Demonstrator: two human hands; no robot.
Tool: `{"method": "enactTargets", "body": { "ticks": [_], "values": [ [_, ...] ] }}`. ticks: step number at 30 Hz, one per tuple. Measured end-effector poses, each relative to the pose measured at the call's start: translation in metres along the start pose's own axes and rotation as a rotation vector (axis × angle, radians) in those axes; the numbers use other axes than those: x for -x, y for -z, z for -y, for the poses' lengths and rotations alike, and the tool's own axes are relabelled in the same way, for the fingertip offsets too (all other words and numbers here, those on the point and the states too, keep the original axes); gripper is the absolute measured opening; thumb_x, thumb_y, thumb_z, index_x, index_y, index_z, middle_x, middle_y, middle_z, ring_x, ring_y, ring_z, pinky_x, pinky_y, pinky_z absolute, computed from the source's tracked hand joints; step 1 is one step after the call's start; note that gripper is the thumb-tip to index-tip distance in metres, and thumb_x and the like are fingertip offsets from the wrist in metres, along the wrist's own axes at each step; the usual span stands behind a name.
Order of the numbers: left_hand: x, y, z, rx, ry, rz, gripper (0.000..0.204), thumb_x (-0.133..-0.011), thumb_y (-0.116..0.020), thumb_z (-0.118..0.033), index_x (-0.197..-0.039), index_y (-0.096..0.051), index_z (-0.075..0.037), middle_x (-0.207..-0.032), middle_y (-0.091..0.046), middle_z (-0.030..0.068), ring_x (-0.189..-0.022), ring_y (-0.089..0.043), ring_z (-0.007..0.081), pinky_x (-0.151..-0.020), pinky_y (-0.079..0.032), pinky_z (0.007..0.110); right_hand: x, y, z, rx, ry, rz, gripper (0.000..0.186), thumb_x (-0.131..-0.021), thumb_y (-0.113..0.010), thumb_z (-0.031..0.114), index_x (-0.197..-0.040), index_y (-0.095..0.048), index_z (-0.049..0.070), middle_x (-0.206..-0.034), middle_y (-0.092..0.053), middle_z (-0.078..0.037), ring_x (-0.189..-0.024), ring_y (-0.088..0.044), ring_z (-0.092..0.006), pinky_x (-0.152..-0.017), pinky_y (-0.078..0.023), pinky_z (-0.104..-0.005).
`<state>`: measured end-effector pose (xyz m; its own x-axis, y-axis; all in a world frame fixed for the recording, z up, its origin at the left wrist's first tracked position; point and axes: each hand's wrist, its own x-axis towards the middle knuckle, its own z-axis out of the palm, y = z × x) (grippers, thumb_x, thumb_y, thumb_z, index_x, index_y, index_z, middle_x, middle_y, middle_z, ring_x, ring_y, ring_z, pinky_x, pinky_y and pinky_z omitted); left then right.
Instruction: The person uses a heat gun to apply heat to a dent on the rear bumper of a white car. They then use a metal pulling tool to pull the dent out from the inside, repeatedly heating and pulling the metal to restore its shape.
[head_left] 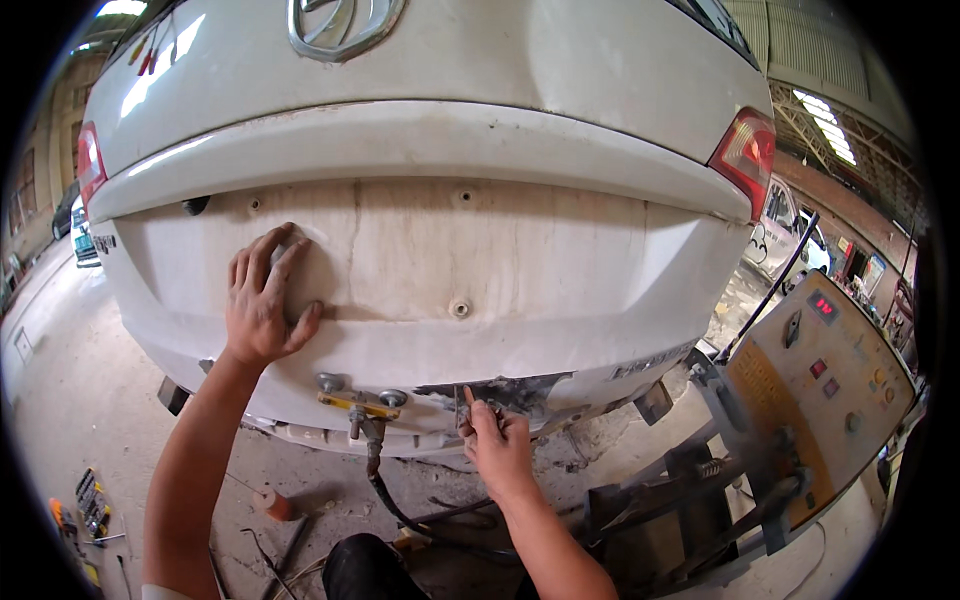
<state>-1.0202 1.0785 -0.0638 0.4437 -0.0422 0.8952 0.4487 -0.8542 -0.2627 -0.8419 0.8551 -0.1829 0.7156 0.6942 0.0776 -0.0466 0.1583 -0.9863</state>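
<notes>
A white car's rear panel (520,260) fills the view, sanded dull in the recessed middle. My left hand (262,298) lies flat on that recess at its left, fingers spread upward. My right hand (495,440) is closed around a thin metal tool at the panel's lower edge, beside a dark bare-metal patch (520,390). A yellow-barred pulling tool (358,405) with two round pads clings to the lower edge between my hands, its black cable (385,495) hanging down.
A welding-type machine (815,400) with an orange panel, red display and knobs stands at the right on a metal cart (690,510). Hand tools (88,505) lie on the dusty concrete floor at lower left, and a small orange cylinder (270,503) sits under the bumper. Other cars are parked behind.
</notes>
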Motion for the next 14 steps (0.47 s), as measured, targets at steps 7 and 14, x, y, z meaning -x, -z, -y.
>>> {"method": "enactTargets", "body": {
  "ticks": [7, 14],
  "values": [
    [0.001, 0.001, 0.0, -0.001, 0.013, -0.003, 0.062, -0.067, -0.062, -0.032, -0.122, -0.051, -0.006, -0.129, -0.046, 0.0189, -0.114, -0.045, 0.036, -0.098, -0.032, 0.045, 0.002, 0.01, 0.015, 0.464, 0.252, 0.111, 0.024, -0.086, -0.06, 0.02, -0.07, -0.055, 0.002, -0.055, -0.049, -0.004, -0.049, -0.052, -0.0139, -0.045, -0.039, -0.0329],
    [-0.001, 0.001, 0.0, 0.006, 0.01, -0.012, 0.062, -0.067, -0.062, -0.033, -0.122, -0.051, -0.006, -0.13, -0.045, 0.0183, -0.115, -0.045, 0.0359, -0.099, -0.031, 0.045, 0.007, 0.005, 0.015, 1.018, 0.643, -0.039, 0.016, -0.078, -0.066, 0.018, -0.076, -0.056, 0.006, -0.071, -0.061, -0.012, -0.062, -0.061, -0.032, -0.055, -0.048, -0.0404]
  ]
}}
